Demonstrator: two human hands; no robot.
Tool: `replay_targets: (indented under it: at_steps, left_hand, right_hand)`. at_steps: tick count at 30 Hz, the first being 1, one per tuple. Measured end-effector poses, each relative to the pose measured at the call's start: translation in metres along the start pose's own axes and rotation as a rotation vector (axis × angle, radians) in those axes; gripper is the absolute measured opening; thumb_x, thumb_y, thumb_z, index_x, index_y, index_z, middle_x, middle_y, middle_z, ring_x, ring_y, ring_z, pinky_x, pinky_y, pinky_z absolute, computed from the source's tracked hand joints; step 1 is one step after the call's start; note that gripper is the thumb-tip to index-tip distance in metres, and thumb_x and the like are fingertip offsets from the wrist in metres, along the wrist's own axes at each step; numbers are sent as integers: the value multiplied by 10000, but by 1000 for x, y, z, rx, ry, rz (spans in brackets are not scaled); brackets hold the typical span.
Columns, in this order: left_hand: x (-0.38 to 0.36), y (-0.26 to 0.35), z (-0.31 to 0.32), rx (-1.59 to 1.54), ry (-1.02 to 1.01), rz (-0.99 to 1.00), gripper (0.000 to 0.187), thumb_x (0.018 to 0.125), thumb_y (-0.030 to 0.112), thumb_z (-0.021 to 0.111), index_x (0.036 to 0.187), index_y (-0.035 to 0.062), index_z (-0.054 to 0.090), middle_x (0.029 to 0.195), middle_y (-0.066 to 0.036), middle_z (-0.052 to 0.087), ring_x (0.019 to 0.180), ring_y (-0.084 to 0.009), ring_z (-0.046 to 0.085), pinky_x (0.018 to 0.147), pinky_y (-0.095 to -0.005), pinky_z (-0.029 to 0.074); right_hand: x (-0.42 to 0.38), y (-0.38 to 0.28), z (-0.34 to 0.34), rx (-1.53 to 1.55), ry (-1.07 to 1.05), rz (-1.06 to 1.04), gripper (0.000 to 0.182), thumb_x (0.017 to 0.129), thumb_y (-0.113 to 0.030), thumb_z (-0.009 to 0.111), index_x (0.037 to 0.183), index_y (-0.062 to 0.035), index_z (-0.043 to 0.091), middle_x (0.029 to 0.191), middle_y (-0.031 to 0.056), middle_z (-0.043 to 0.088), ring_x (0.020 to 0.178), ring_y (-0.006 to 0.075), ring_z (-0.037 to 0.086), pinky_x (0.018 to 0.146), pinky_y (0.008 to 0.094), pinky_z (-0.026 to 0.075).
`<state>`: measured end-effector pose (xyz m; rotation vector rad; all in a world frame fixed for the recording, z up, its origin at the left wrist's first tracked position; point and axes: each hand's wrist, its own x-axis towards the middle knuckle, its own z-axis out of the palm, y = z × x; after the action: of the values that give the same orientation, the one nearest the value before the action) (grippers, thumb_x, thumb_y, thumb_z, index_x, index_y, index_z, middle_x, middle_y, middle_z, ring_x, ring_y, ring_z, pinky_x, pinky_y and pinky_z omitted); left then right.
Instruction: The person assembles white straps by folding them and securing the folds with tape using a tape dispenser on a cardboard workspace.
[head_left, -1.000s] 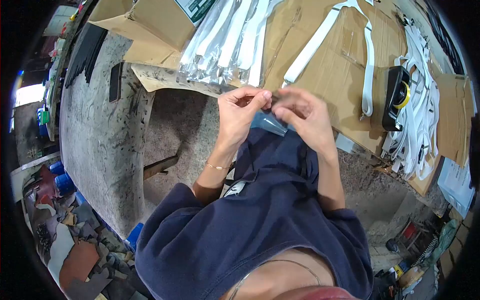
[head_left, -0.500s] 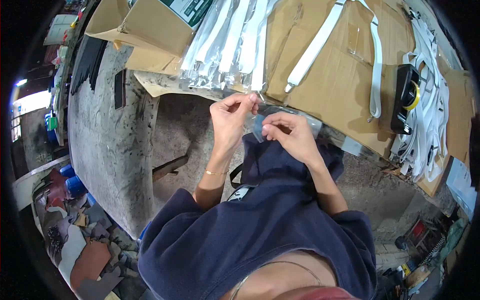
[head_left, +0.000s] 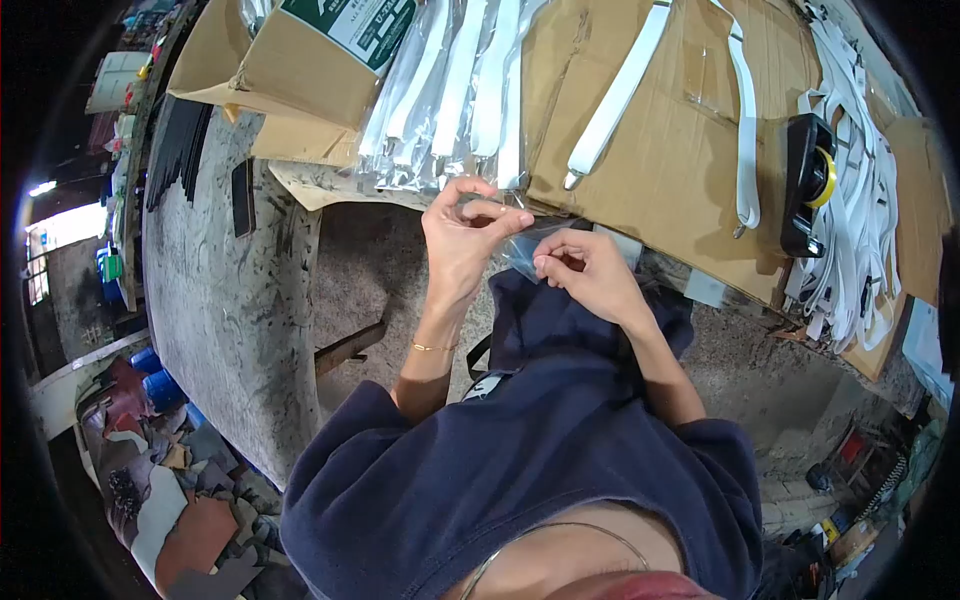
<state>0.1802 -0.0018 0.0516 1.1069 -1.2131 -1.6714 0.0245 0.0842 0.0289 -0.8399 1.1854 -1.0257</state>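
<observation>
A thin clear plastic bag (head_left: 522, 256) stretches between my hands at the front edge of the worktable. My left hand (head_left: 462, 228) pinches its upper left side between thumb and fingers. On the other side, my right hand (head_left: 592, 272) holds the bag with its fingertips pressed together. Beyond them, a pair of white suspenders (head_left: 622, 95) with metal clips lies spread on the cardboard. Several white suspenders in clear bags (head_left: 462, 100) rest side by side just past my left hand.
A black tape dispenser (head_left: 806, 190) stands at the right, beside a heap of loose white suspenders (head_left: 850, 190). An open cardboard box (head_left: 290, 65) is at the back left. A dark phone-like slab (head_left: 243, 197) lies on the grey surface. Scraps (head_left: 195, 530) fill the lower left.
My left thumb has moved down and right, and its fingers have spread a little. My right hand stays nearly in place. The whole view has shifted slightly.
</observation>
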Motion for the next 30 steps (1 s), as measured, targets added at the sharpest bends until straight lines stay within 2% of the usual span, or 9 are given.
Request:
replay_targets:
  at_steps: [5, 8, 12, 14, 17, 20, 25, 28, 30]
  left_hand:
    - [3, 0, 2, 35, -89, 73, 468, 753, -30, 746, 1163, -32, 521, 1035, -180, 662, 899, -159, 637, 735, -288, 521]
    - [7, -3, -4, -179, -234, -270, 410, 903, 191, 631, 1213, -62, 540, 1054, -172, 652, 933, -231, 637, 809, -338, 503]
    - [9, -4, -10, -303, -348, -384, 287, 915, 161, 612, 1081, -73, 622, 1005, -160, 668, 901, -213, 638, 793, -314, 501]
    - [6, -2, -6, 24, -261, -254, 182, 905, 82, 604, 961, -76, 677, 899, -138, 690, 826, -167, 640, 735, -280, 504]
    - [3, -5, -1, 222, -83, -110, 59, 814, -6, 681, 833, -61, 689, 809, -112, 690, 705, -135, 624, 676, -255, 508]
    - [6, -17, -7, 53, -53, -82, 103, 715, -81, 739, 737, -31, 653, 763, -103, 672, 688, -119, 619, 676, -240, 508]
    - [3, -7, 15, -51, -210, 15, 78, 766, -50, 719, 798, -28, 652, 817, -104, 665, 747, -130, 622, 694, -247, 503]
    - [-4, -3, 26, 5, -40, -17, 67, 825, 4, 691, 868, -43, 671, 838, -96, 665, 759, -126, 619, 709, -238, 499]
    - [-5, -1, 27, -125, -111, -152, 127, 873, 62, 662, 927, -51, 682, 865, -86, 667, 771, -110, 611, 714, -231, 492]
  right_hand:
    - [-1, 1, 1, 27, 22, -39, 43, 882, -19, 603, 902, 15, 621, 762, 15, 628, 680, 56, 556, 618, 208, 460]
    - [0, 5, 2, 33, 38, -55, 41, 877, -9, 603, 906, 15, 621, 761, 14, 627, 684, 58, 561, 619, 206, 461]
    - [-4, 4, 2, -93, 37, -33, 47, 872, -20, 610, 893, 21, 620, 756, 11, 621, 678, 61, 554, 610, 204, 449]
    - [-7, 4, 3, -116, 88, -6, 54, 871, -29, 615, 888, 22, 619, 757, 7, 619, 671, 60, 547, 602, 204, 442]
    - [-4, 4, 7, -228, 140, -190, 141, 825, -88, 651, 888, 35, 622, 777, 86, 644, 676, 132, 592, 633, 284, 478]
    - [-4, 6, 9, -286, 203, -302, 187, 818, -116, 672, 933, 25, 626, 842, 106, 659, 699, 160, 611, 646, 288, 480]
    - [-2, 0, 5, 222, 175, -201, 258, 833, -52, 679, 1067, 28, 608, 902, 61, 681, 769, 97, 615, 661, 248, 480]
    - [-3, -3, 3, 255, 241, -221, 211, 850, -22, 664, 1045, 33, 606, 865, 51, 684, 776, 86, 618, 706, 229, 495]
    - [-1, -2, 2, 242, 277, -261, 183, 852, -21, 661, 1021, 32, 613, 858, 50, 686, 782, 89, 624, 716, 226, 497]
